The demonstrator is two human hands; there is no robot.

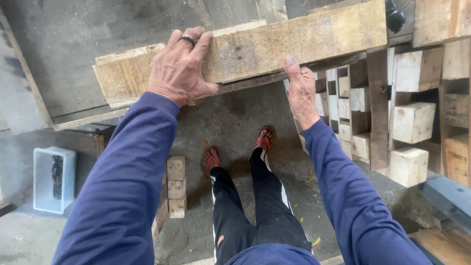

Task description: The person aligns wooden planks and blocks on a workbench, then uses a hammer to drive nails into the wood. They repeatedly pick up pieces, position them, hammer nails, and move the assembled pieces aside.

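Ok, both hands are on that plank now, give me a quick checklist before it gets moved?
1. Left hand lies flat on top of the wooden plank, fingers over the far edge: ok.
2. Right hand presses the plank's near edge: ok.
3. Plank's right end, near a dark knob: cannot tell if it is free.
4. What bears the plank underneath: cannot tell.
5. Feet in red sandals are directly below the plank: not ok.
6. Stacked wooden blocks close to the right arm: not ok.
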